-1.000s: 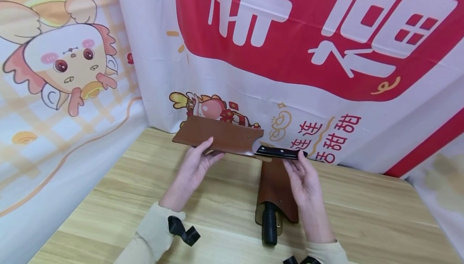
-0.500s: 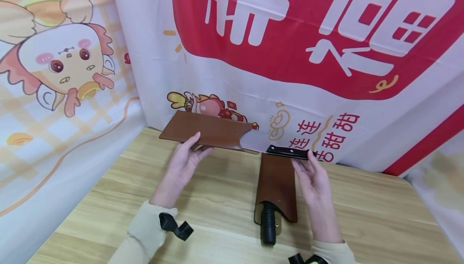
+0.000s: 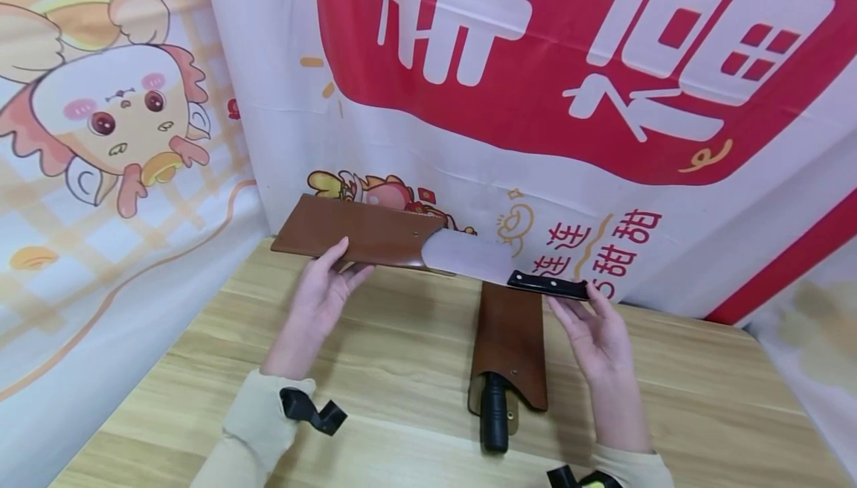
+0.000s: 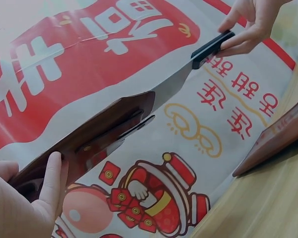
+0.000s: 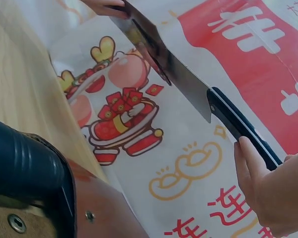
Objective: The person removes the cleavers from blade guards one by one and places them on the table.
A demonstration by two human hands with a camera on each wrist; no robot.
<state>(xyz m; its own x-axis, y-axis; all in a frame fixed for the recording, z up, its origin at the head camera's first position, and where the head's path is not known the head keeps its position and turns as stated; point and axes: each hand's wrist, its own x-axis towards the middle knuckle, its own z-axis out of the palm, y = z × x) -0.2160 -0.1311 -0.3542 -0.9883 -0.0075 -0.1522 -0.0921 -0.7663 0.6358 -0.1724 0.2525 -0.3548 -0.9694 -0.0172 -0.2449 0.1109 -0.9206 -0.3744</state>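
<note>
My left hand (image 3: 323, 291) pinches the lower edge of a brown leather knife sheath (image 3: 355, 229), thumb on its front face, above the table. Out of the sheath's right end sticks the silvery blade (image 3: 469, 256) of a cleaver, its far part hidden inside. The cleaver's black riveted handle (image 3: 549, 284) lies between the thumb and fingers of my right hand (image 3: 599, 332). In the left wrist view the cleaver blade (image 4: 171, 89) joins sheath and handle in one slanting line. The right wrist view shows the right fingers round the handle (image 5: 243, 126).
On the wooden table (image 3: 388, 384) lies a second brown sheath (image 3: 512, 332) with a black knife handle (image 3: 495, 413) protruding toward me. Behind the table hangs a printed red and white cloth (image 3: 428, 131); another printed cloth (image 3: 201, 242) hangs at the left.
My left hand has moved left with the sheath and my right hand right with the cleaver. Much more of the blade now shows between them. The second sheath on the table stays put.
</note>
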